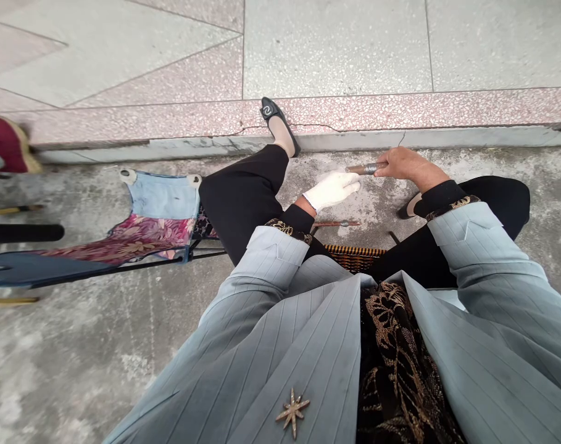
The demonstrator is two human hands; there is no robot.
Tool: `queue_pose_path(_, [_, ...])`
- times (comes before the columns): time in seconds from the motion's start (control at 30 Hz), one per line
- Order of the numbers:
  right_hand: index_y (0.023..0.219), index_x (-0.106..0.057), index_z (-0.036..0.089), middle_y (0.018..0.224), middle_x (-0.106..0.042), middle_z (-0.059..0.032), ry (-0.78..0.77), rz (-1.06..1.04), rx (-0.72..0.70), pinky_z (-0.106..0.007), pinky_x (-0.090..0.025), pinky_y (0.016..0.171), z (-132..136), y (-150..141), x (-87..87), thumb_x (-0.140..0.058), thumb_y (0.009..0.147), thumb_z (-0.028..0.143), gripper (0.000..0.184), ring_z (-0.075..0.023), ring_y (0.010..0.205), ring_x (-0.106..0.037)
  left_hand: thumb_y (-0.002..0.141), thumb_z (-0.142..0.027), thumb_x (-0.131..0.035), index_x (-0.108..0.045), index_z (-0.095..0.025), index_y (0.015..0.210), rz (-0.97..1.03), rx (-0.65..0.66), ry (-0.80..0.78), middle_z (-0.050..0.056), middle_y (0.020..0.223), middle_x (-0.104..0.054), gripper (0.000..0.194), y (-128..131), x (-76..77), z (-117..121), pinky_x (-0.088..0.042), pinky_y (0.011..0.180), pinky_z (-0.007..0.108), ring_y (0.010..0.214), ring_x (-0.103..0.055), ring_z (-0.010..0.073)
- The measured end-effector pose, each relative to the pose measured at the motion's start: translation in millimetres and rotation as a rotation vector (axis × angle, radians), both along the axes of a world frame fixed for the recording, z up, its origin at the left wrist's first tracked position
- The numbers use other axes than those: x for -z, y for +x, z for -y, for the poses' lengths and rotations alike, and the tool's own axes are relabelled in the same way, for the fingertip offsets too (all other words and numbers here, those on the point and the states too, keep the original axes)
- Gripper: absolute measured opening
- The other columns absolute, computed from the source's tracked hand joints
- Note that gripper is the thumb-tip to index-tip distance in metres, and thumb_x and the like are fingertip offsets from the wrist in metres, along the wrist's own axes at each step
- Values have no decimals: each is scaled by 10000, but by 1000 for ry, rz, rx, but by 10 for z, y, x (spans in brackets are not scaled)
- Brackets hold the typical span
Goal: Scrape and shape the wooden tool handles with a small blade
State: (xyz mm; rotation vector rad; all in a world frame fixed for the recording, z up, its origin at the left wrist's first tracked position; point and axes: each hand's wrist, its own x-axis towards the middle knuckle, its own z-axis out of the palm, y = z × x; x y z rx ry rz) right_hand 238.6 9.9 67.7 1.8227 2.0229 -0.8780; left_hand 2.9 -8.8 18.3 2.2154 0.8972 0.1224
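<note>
Right hand (pixel 406 166) bent inward, bare fingers clenched round a brown, silver-wrapped rod (pixel 366 168); white-gloved left hand (pixel 333 190) extends (knitted cloth) just below the rod's free end, grip indeterminable.

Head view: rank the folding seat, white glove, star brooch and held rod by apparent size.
Folding seat
White glove
Star brooch and held rod: too alike to rank, one compact, one long and thin.

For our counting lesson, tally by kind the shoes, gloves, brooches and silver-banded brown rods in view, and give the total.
Black shoes: 2
Dark red shoe: 1
White glove: 1
Star-shaped brooch: 1
Silver-banded brown rods: 2
Total: 7
</note>
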Motion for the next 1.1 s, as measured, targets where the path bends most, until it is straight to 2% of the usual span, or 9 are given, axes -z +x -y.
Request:
queue_pose_path(0.13, [1018,-835,216,917,-738,-82,-170,-32,-118,-345,-412,701,34,4,-8,-725,899,413,255,-225,815,-632,1030,-316,-439,-721,-171,1082,-88,34,146,80,953,-738,321,-36,-45,-23,-453,800,321,894,-673,235])
queue_pose_path(0.27, [1024,-838,223,815,-730,-57,-298,-135,-215,-336,-415,717,52,2,40,-756,881,464,293,-202,757,-618,1037,-309,-447,-723,-167,1170,-69,40,198,104,1055,-757,338,-35,-68,-19,-460,849,335,964,-694,252])
queue_pose_path(0.37, [1022,-837,222,692,-678,-22,-406,-254,-246,-322,-416,692,64,-10,29,-771,854,510,341,-164,651,-563,1031,-298,-457,-722,-148,1201,-37,16,172,116,1104,-760,350,-55,-79,-54,-468,887,343,996,-694,255])
queue_pose_path(0.5, [1025,-831,235,643,-635,19,-499,-482,-275,-288,-416,657,82,0,-80,-784,821,508,344,-130,601,-530,1002,-282,-483,-737,-139,1120,90,-13,30,91,1033,-759,314,-75,-47,-116,-488,898,331,964,-688,228])
queue_pose_path(0.6, [1039,-823,220,668,-638,19,-428,-595,-181,-275,-415,634,96,46,-176,-795,806,478,348,-120,597,-521,968,-290,-530,-731,-141,1063,180,-42,-153,69,951,-744,267,-49,57,-114,-508,830,309,859,-677,190])
queue_pose_path(0.7, [997,-794,194,711,-648,0,-249,-713,13,-275,-429,632,101,90,-197,-770,836,458,309,-124,619,-523,984,-389,-541,-702,-145,1038,193,-141,-363,43,802,-690,297,-9,158,-66,-485,655,271,643,-593,133])
queue_pose_path(0.87, [879,-739,171,722,-643,-27,-3,-689,272,-293,-450,641,76,62,-61,-734,887,420,249,-136,634,-524,1009,-499,-560,-685,-191,895,185,-127,-451,10,627,-583,352,55,87,33,-461,585,286,550,-525,121])
queue_pose_path(1.0, [938,-758,147,746,-653,-49,69,-520,311,-312,-461,662,36,13,24,-720,908,391,249,-158,655,-569,1010,-526,-599,-680,-185,878,215,-189,-526,-21,552,-495,375,97,-56,99,-450,596,283,521,-484,105])
queue_pose_path(1.1, [1032,-785,129,848,-701,-93,167,-278,229,-334,-460,717,8,2,48,-705,918,384,290,-212,773,-630,1007,-461,-615,-668,-167,840,223,-160,-568,-30,544,-486,342,102,-104,118,-404,578,258,509,-437,86])
